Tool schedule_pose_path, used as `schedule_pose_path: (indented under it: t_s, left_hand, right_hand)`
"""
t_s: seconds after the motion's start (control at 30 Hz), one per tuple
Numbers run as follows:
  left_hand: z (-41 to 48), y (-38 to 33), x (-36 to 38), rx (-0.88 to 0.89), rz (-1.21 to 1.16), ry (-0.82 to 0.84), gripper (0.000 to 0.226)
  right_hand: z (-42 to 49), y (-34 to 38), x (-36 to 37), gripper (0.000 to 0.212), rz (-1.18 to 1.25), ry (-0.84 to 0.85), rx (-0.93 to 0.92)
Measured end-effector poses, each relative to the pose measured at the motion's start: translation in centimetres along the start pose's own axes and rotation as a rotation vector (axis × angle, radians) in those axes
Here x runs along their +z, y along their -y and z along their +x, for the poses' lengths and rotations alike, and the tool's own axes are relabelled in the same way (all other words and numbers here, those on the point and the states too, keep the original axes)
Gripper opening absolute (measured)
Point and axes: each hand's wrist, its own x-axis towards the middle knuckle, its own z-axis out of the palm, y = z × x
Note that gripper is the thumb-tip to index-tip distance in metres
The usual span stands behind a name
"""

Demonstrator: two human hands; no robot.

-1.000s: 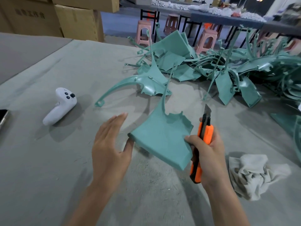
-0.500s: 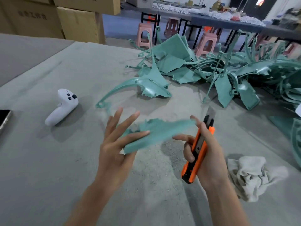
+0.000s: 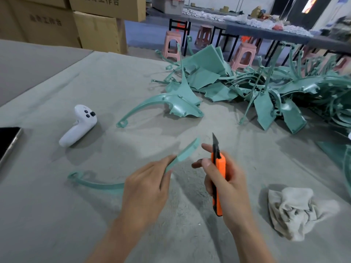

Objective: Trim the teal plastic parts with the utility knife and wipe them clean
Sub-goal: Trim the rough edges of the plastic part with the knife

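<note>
Teal part (image 3: 187, 151) gripped by left hand (image 3: 146, 187); right hand (image 3: 232, 186) grips utility knife (image 3: 220, 166).

At centre frame, a person's left grip (image 3: 146, 186) pinches a thin teal plastic part (image 3: 187, 151), blurred, its curved tail apparently trailing to the lower left above the grey counter (image 3: 57, 215). The right grip (image 3: 229, 188) wraps an orange utility knife (image 3: 220, 168), blade up, just beside the part's tip but apart from it. A crumpled rag (image 3: 296, 211) lies at lower right, a white controller (image 3: 79, 126) and a phone (image 3: 7, 141) at left, a heap of teal parts (image 3: 266, 88) at upper right.
</note>
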Motion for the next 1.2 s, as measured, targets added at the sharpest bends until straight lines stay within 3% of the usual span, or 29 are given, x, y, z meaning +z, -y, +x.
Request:
schedule_pose_path:
  t_s: [0.2, 0.37, 0.47, 0.57, 0.77, 0.87, 1.0, 1.1, 1.2]
  left_hand:
    - [0.3, -0.8, -0.7, -0.093, 0.059, 0.259, 0.028]
    - [0.5, -0.7, -1.2, -0.103, 0.113, 0.283, 0.025]
    - [1.1, -0.6, -1.6, -0.124, 0.142, 0.294, 0.032]
    - [1.8, -0.9, -2.0, -0.186, 0.171, 0.331, 0.025]
    - [2.9, -2.2, -1.7, -0.250, 0.193, 0.329, 0.014]
    - [4.1, -2.5, -1.8, -0.446, -0.032, 0.315, 0.006]
    - [6.9, -2.2, -3.1, -0.760, -0.518, 0.205, 0.015]
    - [8.6, -2.0, -4.6, -1.026, -0.979, 0.213, 0.017]
    - [9.5, -1.2, -5.7, -1.256, -1.453, 0.264, 0.024]
  right_hand:
    - [-0.4, -0.1, 0.5, 0.032, -0.030, 0.078, -0.038]
    - [-0.4, -0.2, 0.6, 0.038, -0.029, 0.063, -0.046]
    - [-0.3, -0.3, 0.6, 0.057, -0.012, 0.124, -0.073]
    - [0.0, -0.5, 0.8, 0.071, -0.053, 0.085, -0.082]
    - [0.3, -0.8, 1.4, 0.026, -0.311, -0.063, -0.147]
    - [1.0, 0.2, 1.6, 0.019, -0.342, -0.051, -0.204]
    - [1.5, 1.5, 1.3, 0.022, -0.299, -0.120, -0.282]
    - [1.8, 2.0, 0.6, 0.036, -0.234, -0.214, -0.321]
    - [1.9, 2.6, 0.2, 0.020, -0.158, -0.257, -0.351]
